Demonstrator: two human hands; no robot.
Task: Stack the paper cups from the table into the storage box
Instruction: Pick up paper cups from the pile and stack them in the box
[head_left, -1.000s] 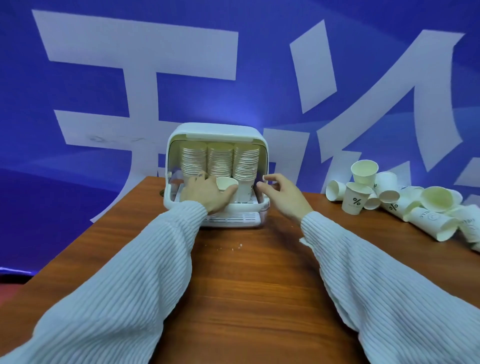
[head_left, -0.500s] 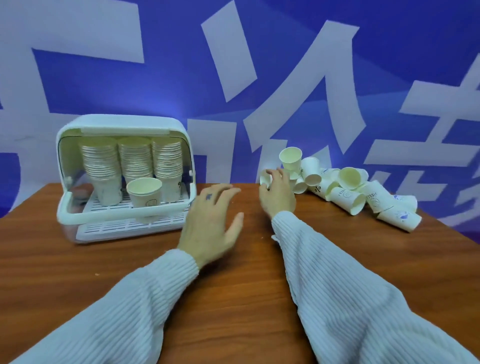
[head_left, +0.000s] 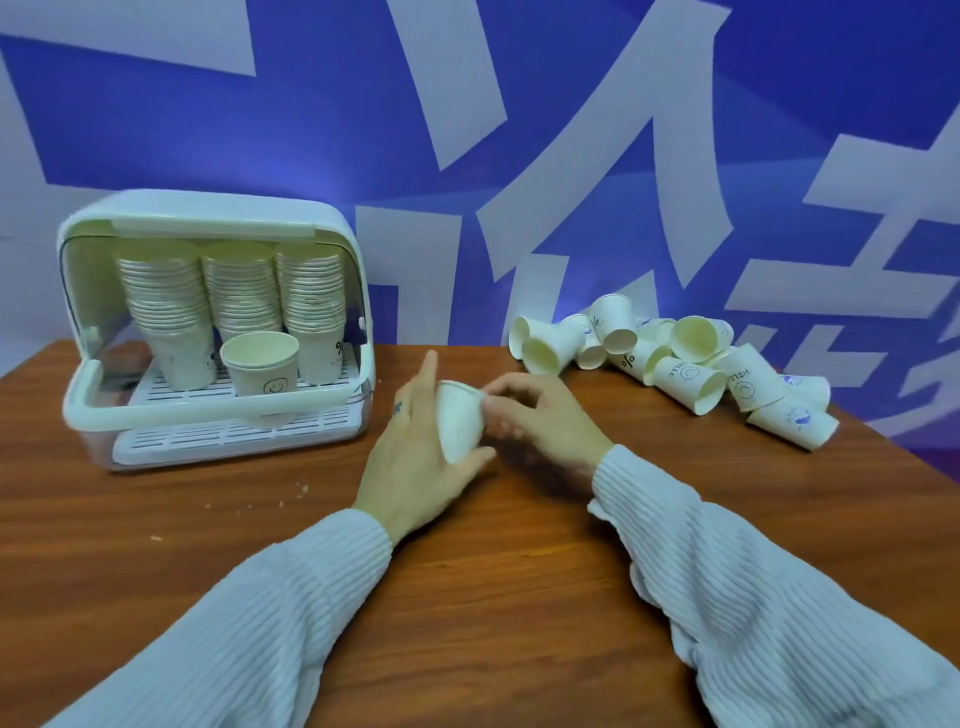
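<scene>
We see one paper cup held between both hands above the surface: left hand fingers curled round it, right hand fingers pinching its rim. Storage box left of fingers; loose cups right.

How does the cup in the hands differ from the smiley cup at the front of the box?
The held cup is tilted, off the table, gripped by the left hand and right hand; the smiley cup stands upright on the storage box rack, untouched. The held cup shows no print from here; the smiley cup shows a face. Both are pale paper cups.
</scene>
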